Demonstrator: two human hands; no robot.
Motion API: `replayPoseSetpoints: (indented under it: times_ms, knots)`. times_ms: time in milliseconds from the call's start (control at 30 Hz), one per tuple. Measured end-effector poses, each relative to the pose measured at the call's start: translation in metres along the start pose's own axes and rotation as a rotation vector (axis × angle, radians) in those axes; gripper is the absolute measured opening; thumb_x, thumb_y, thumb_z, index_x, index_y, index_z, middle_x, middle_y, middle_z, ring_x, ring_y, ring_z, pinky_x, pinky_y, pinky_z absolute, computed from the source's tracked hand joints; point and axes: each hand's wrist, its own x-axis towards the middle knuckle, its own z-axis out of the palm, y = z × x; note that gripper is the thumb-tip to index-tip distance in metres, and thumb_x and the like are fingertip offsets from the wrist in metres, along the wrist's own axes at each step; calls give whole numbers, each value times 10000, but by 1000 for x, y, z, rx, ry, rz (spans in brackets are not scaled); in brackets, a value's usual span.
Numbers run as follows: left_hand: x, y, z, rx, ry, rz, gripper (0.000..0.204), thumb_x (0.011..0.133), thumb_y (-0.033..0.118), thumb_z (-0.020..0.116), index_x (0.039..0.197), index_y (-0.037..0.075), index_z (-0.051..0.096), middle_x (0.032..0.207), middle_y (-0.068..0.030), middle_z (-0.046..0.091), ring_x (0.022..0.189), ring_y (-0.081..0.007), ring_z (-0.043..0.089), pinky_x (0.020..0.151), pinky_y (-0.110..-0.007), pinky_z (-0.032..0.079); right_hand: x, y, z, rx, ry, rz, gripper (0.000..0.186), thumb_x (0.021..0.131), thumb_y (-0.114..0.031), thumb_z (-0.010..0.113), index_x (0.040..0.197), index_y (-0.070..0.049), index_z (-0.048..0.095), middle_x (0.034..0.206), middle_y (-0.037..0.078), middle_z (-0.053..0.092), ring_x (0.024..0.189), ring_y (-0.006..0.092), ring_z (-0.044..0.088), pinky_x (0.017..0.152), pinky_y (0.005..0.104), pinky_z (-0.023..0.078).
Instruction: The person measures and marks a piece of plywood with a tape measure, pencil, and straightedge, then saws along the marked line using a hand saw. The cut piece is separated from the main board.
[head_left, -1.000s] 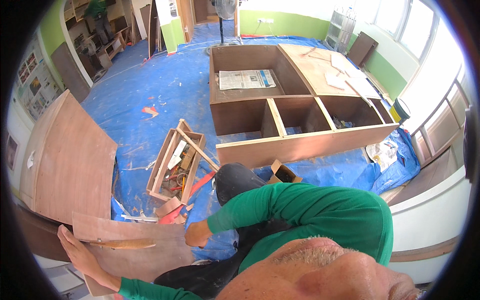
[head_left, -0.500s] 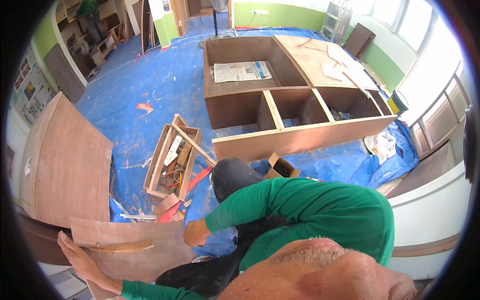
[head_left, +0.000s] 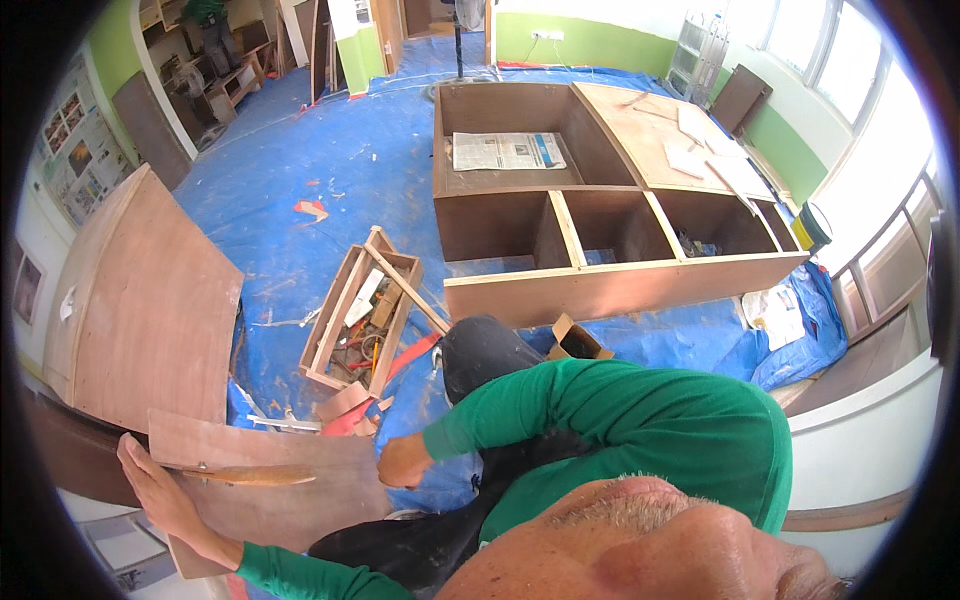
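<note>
My left hand (head_left: 172, 502) lies flat, fingers stretched out and held close together, against the left edge of a thin brown plywood sheet (head_left: 290, 510). On that sheet, just right of the hand, is a long, tapering tan wooden-looking piece (head_left: 250, 475); its kind is unclear. My right hand (head_left: 404, 461) is closed, fingers curled, beside the sheet's right edge and in front of my bent knee (head_left: 485, 355). What it holds, if anything, is hidden.
A long wooden tool box (head_left: 350, 320) with mixed tools stands ahead. To the right lies a large brown cabinet frame (head_left: 620, 285), with a small open carton (head_left: 578, 340) before it. A tall wooden panel unit (head_left: 150, 310) stands at left. Blue sheeting (head_left: 280, 215) covers the floor.
The whole view has swung a little to the left, so the room's things sit further right. Both hands keep nearly the same pose and place.
</note>
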Motion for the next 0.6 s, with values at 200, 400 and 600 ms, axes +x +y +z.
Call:
replayPoseSetpoints:
  times_ms: [200,400,600]
  knots:
    - [-1,2,-4,2,-35,-46,711,1133,630,312,1566,113,538,1574,-135,575,1450,-373,522,1161,-461,426,1,4,6,7,7,-37,366,821,-359,820,1040,-67,840,1077,152,811,1039,383,765,853,529,613]
    - [-1,-3,3,22,40,12,627,1151,580,325,1513,131,573,1501,-120,622,1374,-374,575,1081,-462,479,0,5,4,2,-39,-26,418,828,-374,848,1070,-38,796,1083,183,796,1047,400,757,872,536,608]
    - [-3,-3,4,21,66,30,599,1157,559,336,1471,121,599,1456,-122,647,1331,-383,602,1041,-462,501,0,2,3,-8,-62,-8,424,828,-372,843,1090,-44,783,1096,174,793,1054,401,755,869,535,609]
